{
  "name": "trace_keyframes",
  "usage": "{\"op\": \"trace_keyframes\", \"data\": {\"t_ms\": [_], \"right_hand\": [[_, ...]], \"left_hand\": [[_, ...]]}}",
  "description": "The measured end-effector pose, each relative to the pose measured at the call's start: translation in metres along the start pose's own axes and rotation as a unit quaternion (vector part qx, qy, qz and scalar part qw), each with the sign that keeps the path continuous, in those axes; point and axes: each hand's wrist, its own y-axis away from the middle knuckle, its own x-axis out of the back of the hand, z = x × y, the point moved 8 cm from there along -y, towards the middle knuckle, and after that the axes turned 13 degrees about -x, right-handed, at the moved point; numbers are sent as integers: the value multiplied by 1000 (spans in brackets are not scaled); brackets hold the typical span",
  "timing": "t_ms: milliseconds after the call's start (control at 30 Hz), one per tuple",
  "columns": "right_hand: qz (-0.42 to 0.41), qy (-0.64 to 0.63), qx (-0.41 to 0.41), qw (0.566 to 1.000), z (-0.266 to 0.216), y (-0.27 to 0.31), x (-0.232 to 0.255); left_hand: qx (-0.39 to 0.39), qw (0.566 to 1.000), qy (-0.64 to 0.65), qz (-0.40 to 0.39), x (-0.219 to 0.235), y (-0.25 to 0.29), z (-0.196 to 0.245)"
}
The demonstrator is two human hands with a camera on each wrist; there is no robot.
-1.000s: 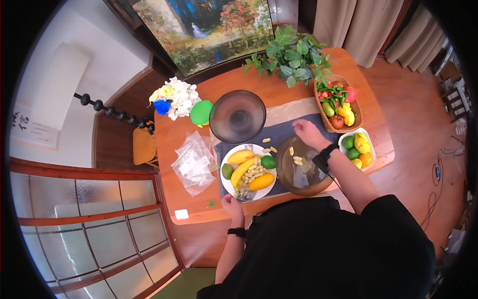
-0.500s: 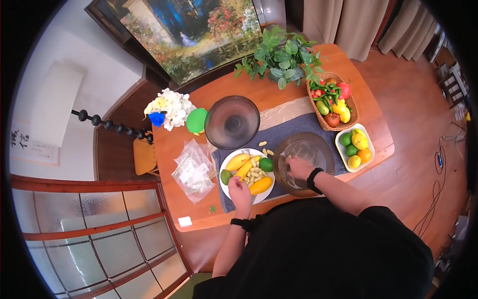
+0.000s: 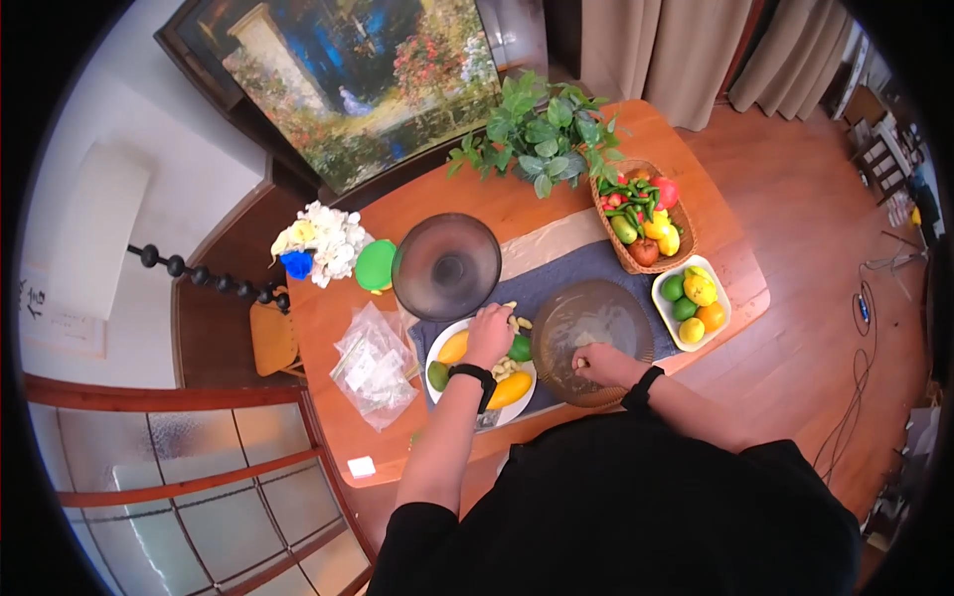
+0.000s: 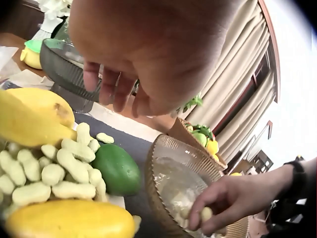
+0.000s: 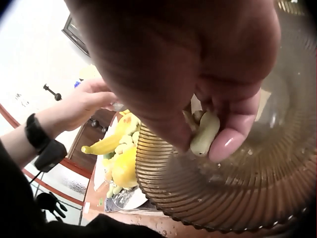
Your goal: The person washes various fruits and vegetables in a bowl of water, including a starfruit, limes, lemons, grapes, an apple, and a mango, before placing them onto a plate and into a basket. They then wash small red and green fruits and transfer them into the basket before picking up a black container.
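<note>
My right hand (image 3: 608, 365) is down in a ribbed amber glass bowl (image 3: 556, 382), pinching a pale peanut (image 5: 205, 134) between thumb and fingers; another pale bit shows behind it. My left hand (image 3: 489, 338) hangs over the far side of a white plate (image 3: 433, 348), its fingers bent loosely downward with nothing seen between them. On the plate lie unshelled peanuts (image 4: 74, 166), a banana (image 5: 101, 146), yellow mangoes (image 4: 74, 218) and green fruit (image 4: 117, 169). A few loose peanuts (image 3: 519, 323) lie on the blue cloth beyond the plate, close to the left fingertips.
A dark glass dish (image 3: 447, 238) on a foot stands behind the plate. To the right are a wicker basket (image 3: 656, 263) of produce and a pale tray (image 3: 717, 323) of fruit. Plastic bags (image 3: 373, 368), a green lid (image 3: 376, 263) and flowers (image 3: 328, 238) occupy the left.
My right hand came down from beyond the bowl into it and picked up a peanut. My left hand moved from the plate's near edge across to its far side. The head view shifted slightly.
</note>
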Motion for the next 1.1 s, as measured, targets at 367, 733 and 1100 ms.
{"op": "trace_keyframes", "data": {"t_ms": [367,733,1100], "right_hand": [[86,-130,-124,980,65,56,37],[97,-139,-118,978,75,45,52],[81,-123,-103,984,53,24,56]], "left_hand": [[68,974,-74,-201,-74,-57,-20],[58,979,67,-185,-85,-46,-26],[23,994,103,10,-8,-24,4]]}}
